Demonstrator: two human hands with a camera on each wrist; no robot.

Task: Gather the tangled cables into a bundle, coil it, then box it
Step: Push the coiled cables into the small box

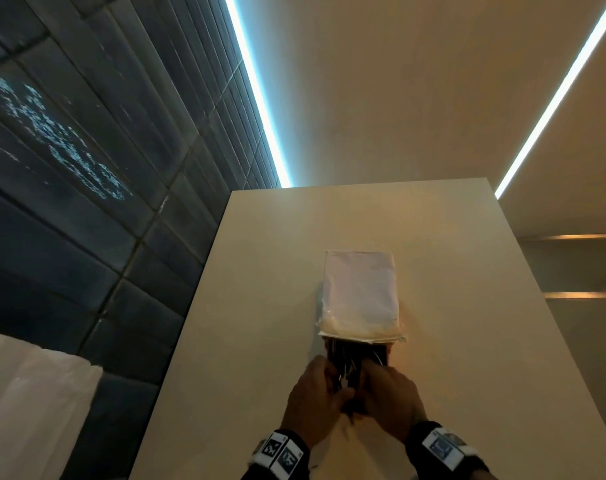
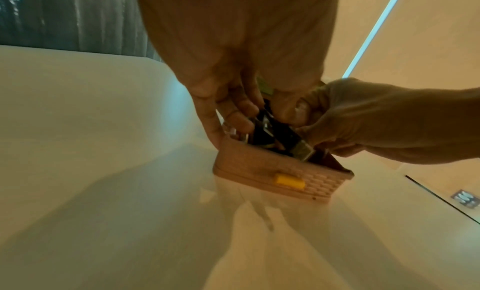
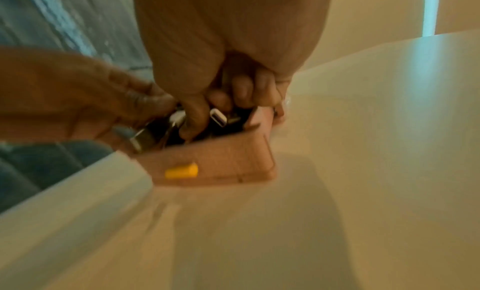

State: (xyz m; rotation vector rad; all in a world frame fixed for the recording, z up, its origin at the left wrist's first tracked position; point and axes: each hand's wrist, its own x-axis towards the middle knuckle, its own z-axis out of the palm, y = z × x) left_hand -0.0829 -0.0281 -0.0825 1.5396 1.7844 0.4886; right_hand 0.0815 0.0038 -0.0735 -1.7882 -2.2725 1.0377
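Presently on the table (image 1: 260, 271): one small tan box (image 2: 262, 169), lid (image 1: 360, 292) raised, yellow latch (image 2: 289, 181) on its front wall. Contents: cable bundle (image 1: 350, 362), black with white plugs, inside the box, partly above the rim. My left hand (image 1: 315, 400): fingers (image 2: 233, 108) curled into the bundle. My right hand (image 1: 391, 400): fingers (image 3: 194, 118) curled, gripping the same bundle.

cables: your tangled bundle of black cables with white and silver plugs (image 1: 349, 367) sits crammed in the box, plugs poking above the rim | box: your small tan woven-texture box with a yellow front clasp (image 2: 272, 176) stands on the table, open | lid: its pale lid (image 1: 360, 292) is tipped back, away from you
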